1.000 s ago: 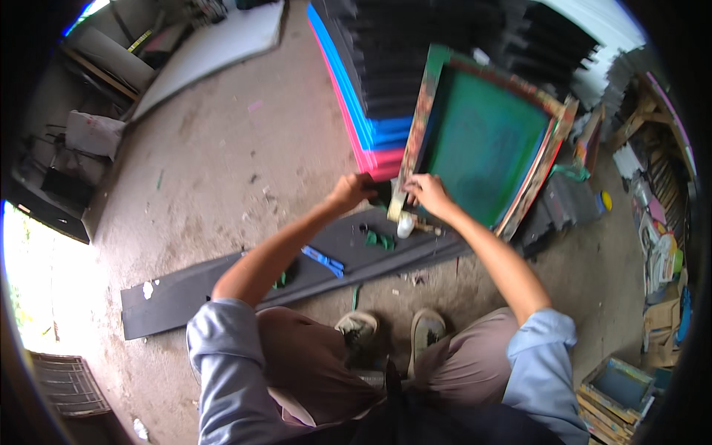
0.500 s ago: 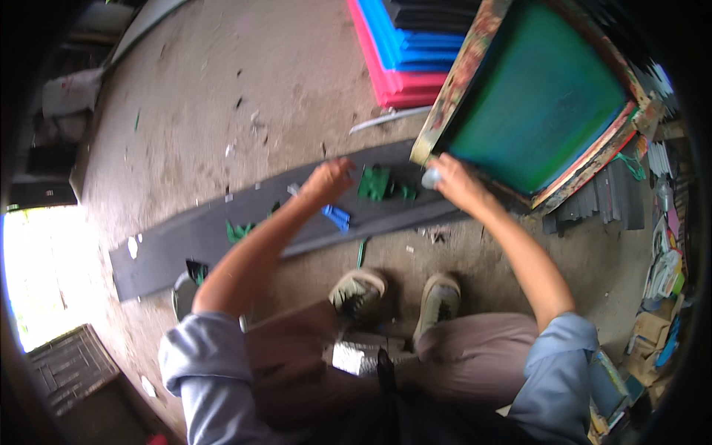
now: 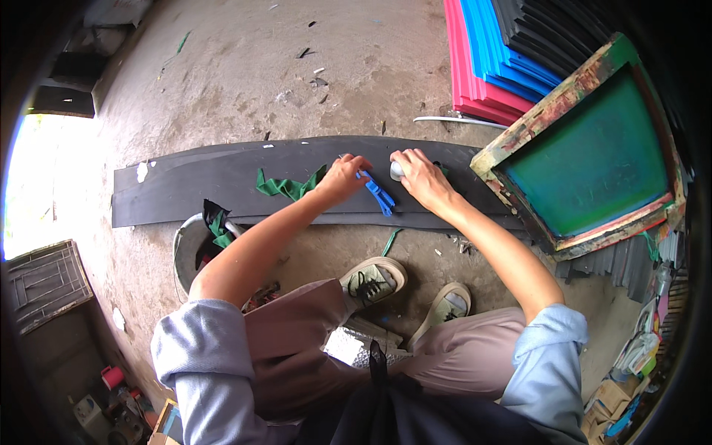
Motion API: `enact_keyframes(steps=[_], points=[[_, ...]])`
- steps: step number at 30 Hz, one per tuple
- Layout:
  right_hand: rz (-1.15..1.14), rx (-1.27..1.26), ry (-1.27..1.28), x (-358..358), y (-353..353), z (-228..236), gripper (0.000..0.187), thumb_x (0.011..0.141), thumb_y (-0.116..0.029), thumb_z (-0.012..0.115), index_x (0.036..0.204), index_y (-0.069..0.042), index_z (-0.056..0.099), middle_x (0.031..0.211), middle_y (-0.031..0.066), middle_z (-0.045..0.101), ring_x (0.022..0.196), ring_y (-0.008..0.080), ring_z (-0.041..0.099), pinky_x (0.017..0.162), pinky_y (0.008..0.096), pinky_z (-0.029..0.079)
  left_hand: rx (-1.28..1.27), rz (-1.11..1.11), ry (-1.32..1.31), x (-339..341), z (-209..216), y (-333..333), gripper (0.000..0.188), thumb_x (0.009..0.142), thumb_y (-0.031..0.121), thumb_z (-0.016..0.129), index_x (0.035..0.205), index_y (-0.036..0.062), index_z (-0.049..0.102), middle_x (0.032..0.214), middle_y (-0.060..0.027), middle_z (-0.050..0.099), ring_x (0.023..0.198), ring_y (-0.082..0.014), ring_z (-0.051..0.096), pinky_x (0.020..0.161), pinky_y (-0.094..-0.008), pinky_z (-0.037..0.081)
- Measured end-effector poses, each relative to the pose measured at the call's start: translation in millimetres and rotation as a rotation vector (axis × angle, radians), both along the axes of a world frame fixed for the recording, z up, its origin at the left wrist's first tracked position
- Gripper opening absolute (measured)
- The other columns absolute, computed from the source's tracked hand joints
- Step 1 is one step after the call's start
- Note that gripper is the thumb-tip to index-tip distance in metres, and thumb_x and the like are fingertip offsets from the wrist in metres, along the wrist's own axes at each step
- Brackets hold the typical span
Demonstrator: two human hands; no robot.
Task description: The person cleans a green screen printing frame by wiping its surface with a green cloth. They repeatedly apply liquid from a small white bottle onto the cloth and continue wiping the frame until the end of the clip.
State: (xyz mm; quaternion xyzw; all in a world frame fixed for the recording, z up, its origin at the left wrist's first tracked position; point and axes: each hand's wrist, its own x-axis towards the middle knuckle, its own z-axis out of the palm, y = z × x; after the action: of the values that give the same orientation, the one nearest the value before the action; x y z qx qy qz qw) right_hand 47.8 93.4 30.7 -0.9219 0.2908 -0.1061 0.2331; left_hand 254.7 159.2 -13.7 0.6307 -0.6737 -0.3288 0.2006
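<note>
A long black sheet [image 3: 222,189] lies across the floor in front of my feet. At its middle, my left hand [image 3: 345,178] has its fingers closed at the upper end of a slim blue two-pronged tool [image 3: 380,197], whose exact kind I cannot make out. To the right, my right hand [image 3: 421,176] is wrapped round a small pale grey rounded object [image 3: 397,171], mostly covered by the fingers. Green fabric scraps [image 3: 285,187] rest on the sheet left of my left hand. More green shows just behind my right hand.
A paint-stained wooden screen frame [image 3: 549,111] with green mesh leans at the right. Behind it are stacked pink [image 3: 471,81], blue [image 3: 500,55] and black sheets. A bucket [image 3: 182,252] with dark and green scraps stands by my left forearm. Clutter lines the right edge.
My view has turned, so the sheet lies more level. My left hand has come down to the blue tool, and my right hand has moved left, away from the screen frame's corner.
</note>
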Motion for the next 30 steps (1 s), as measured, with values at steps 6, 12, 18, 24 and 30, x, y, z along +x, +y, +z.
enact_keyframes(steps=[6, 12, 18, 24, 30], points=[[-0.063, -0.044, 0.05, -18, -5, 21, 0.059, 0.07, -0.014, 0.071, 0.121, -0.006, 0.043, 0.117, 0.0136, 0.045, 0.107, 0.0303, 0.049, 0.087, 0.04, 0.045, 0.004, -0.01, 0.131, -23, 50, -13, 0.028, 0.077, 0.01, 0.063, 0.105, 0.0085, 0.059, 0.099, -0.0118, 0.056, 0.091, -0.0242, 0.059, 0.078, -0.0353, 0.049], [-0.339, -0.224, -0.049, -103, -34, 95, 0.036, 0.074, -0.016, 0.068, 0.105, -0.003, 0.055, 0.11, 0.0112, 0.051, 0.103, 0.0288, 0.052, 0.086, 0.0385, 0.044, -0.154, -0.056, 0.457, -103, 129, -60, 0.023, 0.084, 0.012, 0.058, 0.106, 0.0066, 0.059, 0.103, -0.0091, 0.056, 0.098, -0.0191, 0.056, 0.077, -0.032, 0.05], [-0.906, -0.438, -0.234, -247, -29, 149, 0.027, 0.077, -0.013, 0.065, 0.101, -0.003, 0.056, 0.103, 0.0127, 0.053, 0.1, 0.032, 0.05, 0.086, 0.0397, 0.041, -0.305, 0.006, 0.757, -196, 110, -109, 0.037, 0.081, 0.014, 0.061, 0.115, 0.0049, 0.05, 0.109, -0.0154, 0.05, 0.102, -0.0269, 0.049, 0.086, -0.0361, 0.042], [-1.553, -0.351, -0.47, -398, -1, 115, 0.052, 0.076, -0.016, 0.068, 0.117, 0.0, 0.042, 0.107, 0.02, 0.046, 0.102, 0.0355, 0.047, 0.087, 0.0422, 0.039, -0.548, 0.095, 0.363, -269, 103, -150, 0.064, 0.078, 0.024, 0.067, 0.126, -0.0014, 0.033, 0.12, -0.0232, 0.036, 0.114, -0.0374, 0.033, 0.098, -0.0438, 0.027], [-1.653, -0.452, -0.341, -399, -36, 76, 0.071, 0.078, -0.014, 0.066, 0.129, 0.007, 0.023, 0.128, 0.0334, 0.034, 0.117, 0.0436, 0.038, 0.098, 0.0449, 0.034, -0.632, -0.063, 0.346, -282, 96, -207, 0.064, 0.081, 0.013, 0.062, 0.129, -0.0037, 0.024, 0.119, -0.0256, 0.037, 0.11, -0.0371, 0.04, 0.095, -0.0411, 0.033]])
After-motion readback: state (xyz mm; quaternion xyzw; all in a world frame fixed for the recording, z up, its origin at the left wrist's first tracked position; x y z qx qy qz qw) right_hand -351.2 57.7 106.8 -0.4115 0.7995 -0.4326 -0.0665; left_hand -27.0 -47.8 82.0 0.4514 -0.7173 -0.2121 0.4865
